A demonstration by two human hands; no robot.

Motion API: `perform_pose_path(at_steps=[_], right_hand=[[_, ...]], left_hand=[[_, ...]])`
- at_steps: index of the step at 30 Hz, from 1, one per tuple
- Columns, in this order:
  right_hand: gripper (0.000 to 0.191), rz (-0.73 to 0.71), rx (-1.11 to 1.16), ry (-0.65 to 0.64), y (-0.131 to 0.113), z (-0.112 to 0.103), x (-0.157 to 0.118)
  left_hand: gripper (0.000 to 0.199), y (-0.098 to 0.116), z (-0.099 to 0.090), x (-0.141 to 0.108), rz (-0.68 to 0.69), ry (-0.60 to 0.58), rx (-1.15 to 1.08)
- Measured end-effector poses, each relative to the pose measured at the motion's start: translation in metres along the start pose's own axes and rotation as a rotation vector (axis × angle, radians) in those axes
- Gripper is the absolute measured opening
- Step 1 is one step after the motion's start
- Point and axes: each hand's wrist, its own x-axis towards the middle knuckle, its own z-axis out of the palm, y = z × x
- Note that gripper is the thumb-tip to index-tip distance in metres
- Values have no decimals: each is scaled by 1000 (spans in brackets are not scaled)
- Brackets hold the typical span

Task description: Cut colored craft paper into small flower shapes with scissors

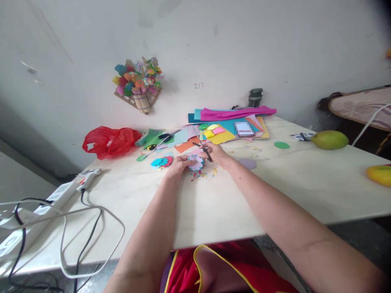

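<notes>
Between the thumb and fingers of my left hand (pixel 180 164) is a paper flower (pixel 197 162), pale lilac in the middle with a blue scalloped edge. My right hand (pixel 216 154) is closed around a pair of dark-handled scissors (pixel 207 154), close to the flower's right edge. Whether the blades touch the paper is too small to tell. Scraps of coloured paper (pixel 200 175) lie on the table just below the flower. Left of my left hand rests a small pile of cut paper flowers (pixel 161 162), blue and red. A lilac paper disc (pixel 247 163) lies beyond my right wrist.
Coloured sheets (pixel 226 136) and a second pair of scissors (pixel 166 136) lie at the back. A red plastic bag (pixel 110 141) sits back left, near power strips (pixel 58 195) with loose cables. Mangoes (pixel 330 140) lie right, past a green disc (pixel 281 145).
</notes>
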Motion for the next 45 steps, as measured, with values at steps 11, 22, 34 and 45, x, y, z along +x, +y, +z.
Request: perform_pose_path(at_steps=[11, 22, 34, 45], right_hand=[[30, -17, 5, -57, 6, 1, 5], [30, -1, 77, -20, 6, 6, 4], [33, 55, -4, -228, 9, -5, -2], [34, 62, -139, -425, 14, -7, 0]], left_hand=[[22, -1, 4, 0, -54, -86, 74], [26, 1, 4, 1, 56, 67, -100], [26, 4, -2, 4, 109, 259, -246], [28, 3, -3, 6, 92, 268, -240]])
